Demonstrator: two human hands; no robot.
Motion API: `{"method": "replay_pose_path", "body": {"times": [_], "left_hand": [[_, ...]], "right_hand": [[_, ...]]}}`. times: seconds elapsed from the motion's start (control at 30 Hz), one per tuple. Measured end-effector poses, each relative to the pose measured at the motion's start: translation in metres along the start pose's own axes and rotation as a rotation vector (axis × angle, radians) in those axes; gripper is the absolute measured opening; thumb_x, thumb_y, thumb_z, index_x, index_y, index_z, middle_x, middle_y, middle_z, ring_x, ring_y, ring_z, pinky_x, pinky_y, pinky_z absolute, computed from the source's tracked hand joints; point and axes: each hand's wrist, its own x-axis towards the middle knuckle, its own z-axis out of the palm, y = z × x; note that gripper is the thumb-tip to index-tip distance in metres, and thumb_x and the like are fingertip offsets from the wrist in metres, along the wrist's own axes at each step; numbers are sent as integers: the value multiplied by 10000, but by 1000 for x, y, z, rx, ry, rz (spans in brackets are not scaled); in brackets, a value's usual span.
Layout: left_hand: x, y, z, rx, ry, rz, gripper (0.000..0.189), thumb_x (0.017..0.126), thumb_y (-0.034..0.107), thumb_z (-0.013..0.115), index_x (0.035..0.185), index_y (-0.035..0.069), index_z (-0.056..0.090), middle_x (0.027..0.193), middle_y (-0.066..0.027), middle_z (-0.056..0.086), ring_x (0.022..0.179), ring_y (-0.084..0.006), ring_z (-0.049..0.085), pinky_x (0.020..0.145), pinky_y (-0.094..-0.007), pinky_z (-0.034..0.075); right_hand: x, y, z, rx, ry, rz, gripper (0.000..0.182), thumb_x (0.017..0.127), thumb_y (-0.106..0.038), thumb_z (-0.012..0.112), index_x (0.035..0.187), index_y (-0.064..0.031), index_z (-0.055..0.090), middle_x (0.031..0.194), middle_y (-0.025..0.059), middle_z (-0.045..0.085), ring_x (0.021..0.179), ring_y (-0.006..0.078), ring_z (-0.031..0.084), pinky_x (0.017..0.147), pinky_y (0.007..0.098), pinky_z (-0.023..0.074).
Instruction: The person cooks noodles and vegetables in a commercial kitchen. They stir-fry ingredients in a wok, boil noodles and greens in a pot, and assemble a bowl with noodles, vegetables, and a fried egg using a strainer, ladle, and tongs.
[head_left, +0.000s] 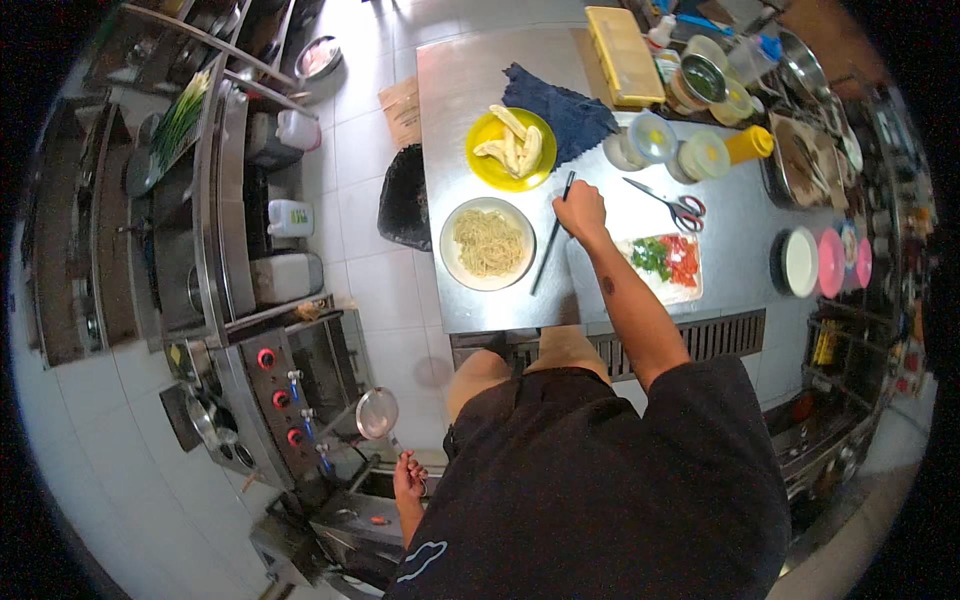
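My left hand (410, 475) grips the handle of a round mesh strainer (377, 413), held low beside the stove. On the steel table, my right hand (582, 208) is closed around dark chopsticks (550, 253), which lie slantwise over the tabletop. Just left of them stands a white bowl of noodles (489, 244). Above it is a yellow plate (547, 167) with peeled bananas (513, 148). Scissors (674, 208) with red and black handles lie right of my right hand. Below them a white tray (670, 292) carries chopped green and red pieces (665, 258).
A dark blue cloth (558, 114) lies behind the plate. Lidded tubs (703, 156), a yellow squeeze bottle (750, 145) and a yellow box (625, 56) stand toward the back right. Bowls (799, 262) are at the right end. The stove (262, 405) is at lower left; a black-lined bin (405, 199) adjoins the table.
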Motion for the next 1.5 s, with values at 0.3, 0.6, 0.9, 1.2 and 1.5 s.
{"method": "replay_pose_path", "body": {"times": [0.3,0.6,0.9,1.2,1.5], "left_hand": [[-28,-62,37,-14,103,-84,293,997,347,639,1143,98,589,670,35,511,498,-101,459,474,-310,445],[25,-39,30,-1,112,-47,296,1013,355,607,1139,89,569,625,25,469,479,-110,443,466,-309,437],[51,30,76,388,53,240,307,1039,362,546,1092,61,574,580,19,418,435,-115,417,424,-289,387],[-57,128,241,838,-95,503,284,1052,310,526,1103,52,633,553,4,467,437,-118,446,428,-285,347],[-42,108,349,1439,-169,981,256,1033,261,534,1128,80,690,518,-47,505,417,-161,501,470,-343,400]], "right_hand": [[5,19,4,-15,8,-62,298,809,-192,642,1005,27,596,901,294,698,892,471,689,806,538,555],[-83,-18,-141,986,161,-306,151,996,-139,587,1093,-23,584,740,11,578,596,97,617,511,245,525],[-129,-21,-10,1042,208,-342,111,948,-44,644,1023,-42,563,800,39,611,632,131,643,544,266,550],[-135,11,13,1273,149,-42,117,985,-119,637,1037,-28,586,832,98,657,678,172,663,611,286,560],[-105,42,58,1709,-256,331,252,1009,-236,608,1101,-3,590,954,142,660,774,243,675,692,333,599]]}}
